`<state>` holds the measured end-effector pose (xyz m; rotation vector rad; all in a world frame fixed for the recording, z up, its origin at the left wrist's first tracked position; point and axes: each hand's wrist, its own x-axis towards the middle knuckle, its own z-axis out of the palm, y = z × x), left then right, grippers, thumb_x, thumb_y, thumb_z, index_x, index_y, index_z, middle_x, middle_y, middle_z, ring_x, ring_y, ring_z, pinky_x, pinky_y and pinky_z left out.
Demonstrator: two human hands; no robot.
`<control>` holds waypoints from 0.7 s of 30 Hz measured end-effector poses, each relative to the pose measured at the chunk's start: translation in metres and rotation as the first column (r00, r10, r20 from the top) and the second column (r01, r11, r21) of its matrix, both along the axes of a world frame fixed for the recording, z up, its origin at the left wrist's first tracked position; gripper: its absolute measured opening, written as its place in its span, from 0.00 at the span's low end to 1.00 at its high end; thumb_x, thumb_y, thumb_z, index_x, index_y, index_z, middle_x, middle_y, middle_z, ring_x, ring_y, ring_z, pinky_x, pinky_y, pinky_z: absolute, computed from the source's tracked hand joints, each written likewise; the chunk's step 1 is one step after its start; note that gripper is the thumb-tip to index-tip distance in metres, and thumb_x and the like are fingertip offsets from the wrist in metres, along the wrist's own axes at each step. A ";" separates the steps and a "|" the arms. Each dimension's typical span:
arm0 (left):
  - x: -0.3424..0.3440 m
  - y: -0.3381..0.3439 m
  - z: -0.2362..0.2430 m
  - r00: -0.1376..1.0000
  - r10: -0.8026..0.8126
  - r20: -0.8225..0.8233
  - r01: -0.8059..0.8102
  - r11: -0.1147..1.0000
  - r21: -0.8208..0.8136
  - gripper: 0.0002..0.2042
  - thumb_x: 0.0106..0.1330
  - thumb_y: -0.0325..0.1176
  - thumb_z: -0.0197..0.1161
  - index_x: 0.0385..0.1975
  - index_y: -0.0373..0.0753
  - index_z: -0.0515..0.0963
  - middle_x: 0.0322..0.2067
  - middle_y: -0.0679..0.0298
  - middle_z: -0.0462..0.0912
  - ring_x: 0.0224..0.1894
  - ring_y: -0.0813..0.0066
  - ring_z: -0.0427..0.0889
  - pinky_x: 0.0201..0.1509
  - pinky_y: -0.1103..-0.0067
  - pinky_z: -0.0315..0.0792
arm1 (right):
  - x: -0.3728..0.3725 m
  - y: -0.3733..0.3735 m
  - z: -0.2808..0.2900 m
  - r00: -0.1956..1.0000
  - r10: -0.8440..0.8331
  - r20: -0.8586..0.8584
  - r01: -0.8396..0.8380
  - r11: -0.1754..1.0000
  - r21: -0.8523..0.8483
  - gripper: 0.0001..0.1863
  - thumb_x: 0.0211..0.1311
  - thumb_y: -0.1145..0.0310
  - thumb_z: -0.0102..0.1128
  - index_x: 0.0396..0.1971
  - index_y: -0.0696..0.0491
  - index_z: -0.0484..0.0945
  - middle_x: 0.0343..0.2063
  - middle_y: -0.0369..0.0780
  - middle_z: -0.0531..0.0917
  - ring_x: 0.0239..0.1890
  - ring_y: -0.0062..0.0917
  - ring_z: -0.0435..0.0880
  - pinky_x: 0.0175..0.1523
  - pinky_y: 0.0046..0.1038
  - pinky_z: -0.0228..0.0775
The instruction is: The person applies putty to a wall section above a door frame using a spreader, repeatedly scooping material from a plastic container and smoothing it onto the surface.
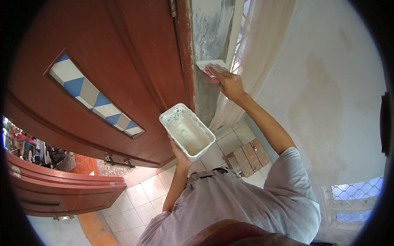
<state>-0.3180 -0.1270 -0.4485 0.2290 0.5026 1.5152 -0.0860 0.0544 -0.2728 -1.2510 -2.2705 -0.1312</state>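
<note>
Two hands at work: A person in a pale grey shirt faces a narrow wall strip between a red-brown door and a cream curtain.
Right hand: Raised and closed on a scraper, fingers laid along its red grip, the broad pale blade set across the strip; from where I stand, it appears to touch.
Left hand: Wrapped under the near side of a white tub, gripping it firmly below the blade and in front of the door's edge.
Tub's inside: Pale smears coat the walls; how much paste lies at the bottom, I cannot tell.
Strip's surface: Streaky white above the blade, plain grey below.
Step at the wall: Judging by the smears, spreading a white filler coat over the grey.
Next pass: Calls for even pressure and a flat blade, clear of the door frame, with the tub close by for a reload.
Floor behind: A slatted wooden stool stands on light tiles.
</note>
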 end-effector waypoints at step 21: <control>0.013 -0.002 -0.007 0.998 -0.030 0.058 0.027 0.999 0.043 0.38 0.78 0.67 0.41 0.78 0.45 0.57 0.74 0.60 0.63 0.74 0.59 0.65 0.77 0.62 0.62 | 0.018 0.031 0.008 1.000 0.013 -0.010 -0.006 0.880 0.476 0.40 0.55 0.81 0.60 0.71 0.43 0.71 0.66 0.37 0.79 0.68 0.38 0.78 0.66 0.41 0.77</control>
